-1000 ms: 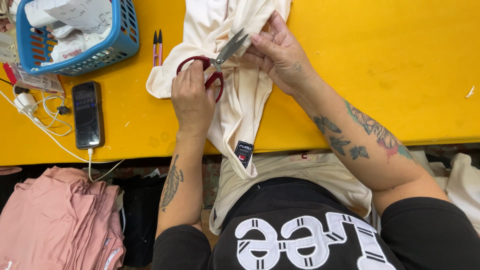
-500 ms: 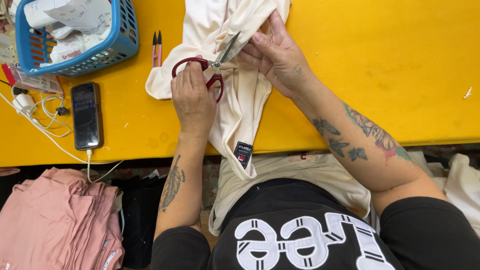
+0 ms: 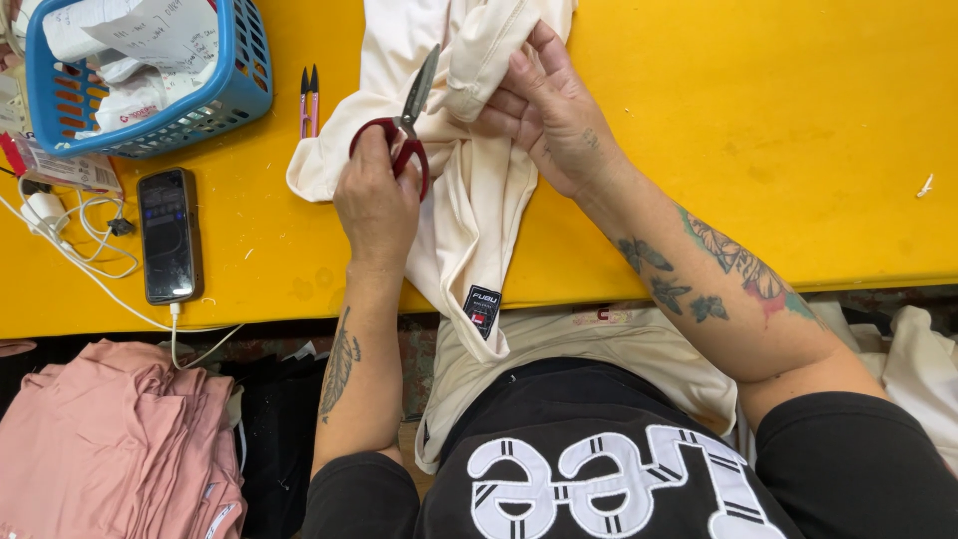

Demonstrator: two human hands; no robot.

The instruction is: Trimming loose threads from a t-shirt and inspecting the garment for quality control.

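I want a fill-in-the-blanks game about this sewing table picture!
1. The left hand holds red-handled metal ____.
2. The right hand pinches the cream-coloured cloth garment lying on the ____ table.
3. The black smartphone lies just below the ____ plastic basket.

Missing words: scissors; yellow; blue

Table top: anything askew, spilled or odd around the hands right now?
Nothing serious. Small white scraps dot the yellow table, and a phone cable dangles over the near edge. Left hand holds red scissors at the cream garment.
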